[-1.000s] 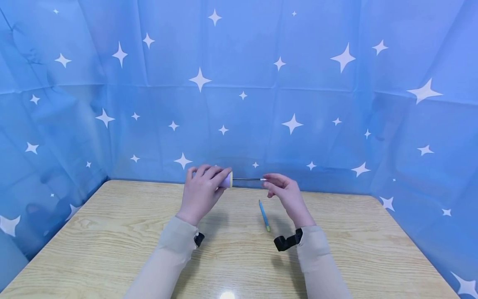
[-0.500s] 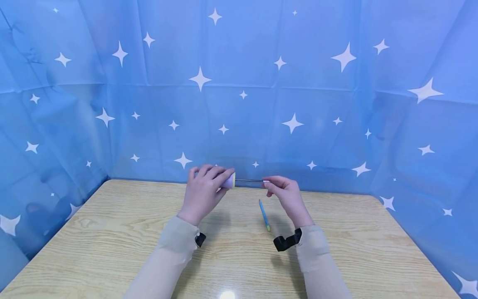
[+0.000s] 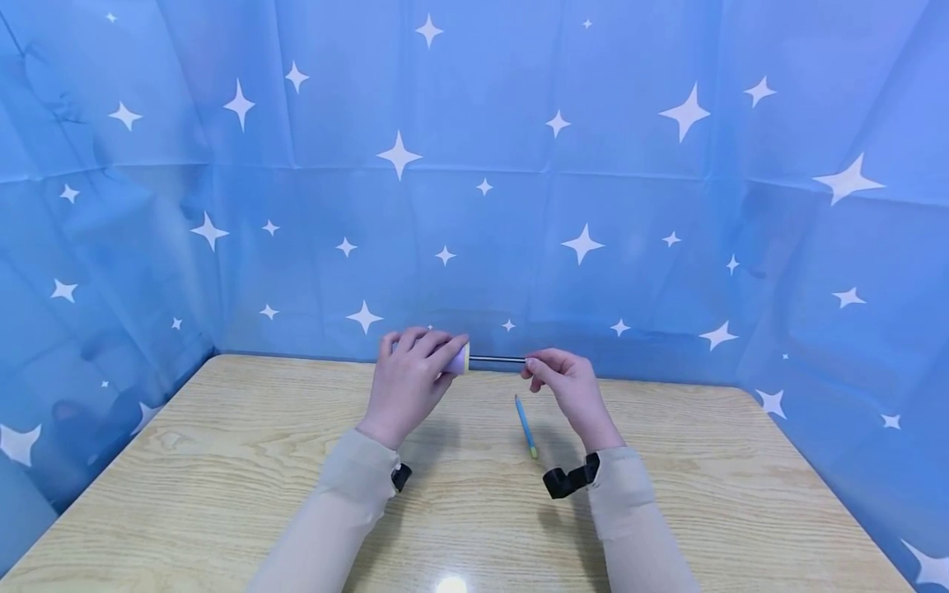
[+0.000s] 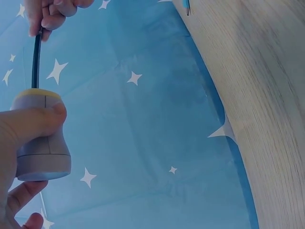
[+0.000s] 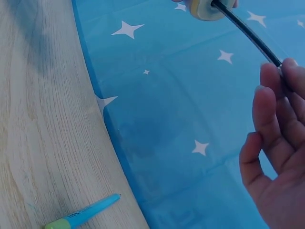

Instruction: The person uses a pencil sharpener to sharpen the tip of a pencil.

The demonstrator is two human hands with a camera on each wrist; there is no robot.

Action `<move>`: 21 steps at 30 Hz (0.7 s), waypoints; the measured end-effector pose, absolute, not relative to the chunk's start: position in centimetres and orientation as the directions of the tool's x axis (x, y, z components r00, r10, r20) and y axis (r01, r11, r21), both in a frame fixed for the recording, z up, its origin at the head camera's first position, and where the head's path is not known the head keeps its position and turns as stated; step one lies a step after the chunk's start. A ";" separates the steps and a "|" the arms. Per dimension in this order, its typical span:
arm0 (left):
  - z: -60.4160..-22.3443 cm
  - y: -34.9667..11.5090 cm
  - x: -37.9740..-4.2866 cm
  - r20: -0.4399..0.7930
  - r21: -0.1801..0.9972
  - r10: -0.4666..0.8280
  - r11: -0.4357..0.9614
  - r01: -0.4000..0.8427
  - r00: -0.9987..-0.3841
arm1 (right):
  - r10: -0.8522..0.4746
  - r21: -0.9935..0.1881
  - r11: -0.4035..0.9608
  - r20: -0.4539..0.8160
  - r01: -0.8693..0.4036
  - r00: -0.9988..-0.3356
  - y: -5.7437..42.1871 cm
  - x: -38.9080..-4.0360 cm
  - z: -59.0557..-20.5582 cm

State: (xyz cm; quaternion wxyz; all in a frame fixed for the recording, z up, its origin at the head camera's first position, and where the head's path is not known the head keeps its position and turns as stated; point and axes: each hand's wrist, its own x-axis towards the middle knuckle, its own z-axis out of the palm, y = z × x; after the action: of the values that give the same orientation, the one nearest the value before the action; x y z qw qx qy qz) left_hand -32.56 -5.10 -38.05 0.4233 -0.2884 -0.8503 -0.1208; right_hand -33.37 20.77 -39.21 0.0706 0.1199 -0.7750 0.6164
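My left hand (image 3: 408,379) grips a lavender, waisted pencil sharpener (image 4: 45,143) with a yellow rim, held on its side above the far edge of the table. Its thumb lies across the body in the left wrist view. A thin black pencil (image 3: 498,359) runs level from the rim end of the sharpener toward the right. Its tip is hidden inside. My right hand (image 3: 567,383) pinches the pencil's outer end between thumb and forefinger, while the other fingers are loosely bent in the right wrist view (image 5: 281,129).
Below the hands, a blue pencil (image 3: 525,427) with a yellow-green end lies on the wooden table (image 3: 222,461). A blue curtain (image 3: 474,206) with white stars hangs behind the table and at both sides. Black camera mounts (image 3: 569,478) sit on the wrists.
The left hand and sharpener have shifted slightly right. The right fingers have closed over the pencil's white end, which showed earlier. The blue pencil stays in place.
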 end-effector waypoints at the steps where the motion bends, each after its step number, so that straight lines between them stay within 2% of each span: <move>1: -38.1 -5.1 -32.6 0.790 -0.041 0.389 0.805 0.593 -0.474 | -0.096 -0.939 0.212 0.254 -0.269 -0.962 20.8 -33.4 -39.2; 21: -38.1 -4.9 -32.5 0.785 -0.068 0.407 0.807 0.587 -0.468 | -0.060 -0.948 0.206 0.234 -0.241 -0.970 20.3 -33.2 -39.0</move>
State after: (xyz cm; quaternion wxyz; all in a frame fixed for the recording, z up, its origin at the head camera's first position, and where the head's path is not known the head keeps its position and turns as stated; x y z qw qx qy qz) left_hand -32.52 -4.85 -38.13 0.4251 -0.2923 -0.8500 -0.1062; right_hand -33.22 20.26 -39.02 0.0729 0.0973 -0.7731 0.6225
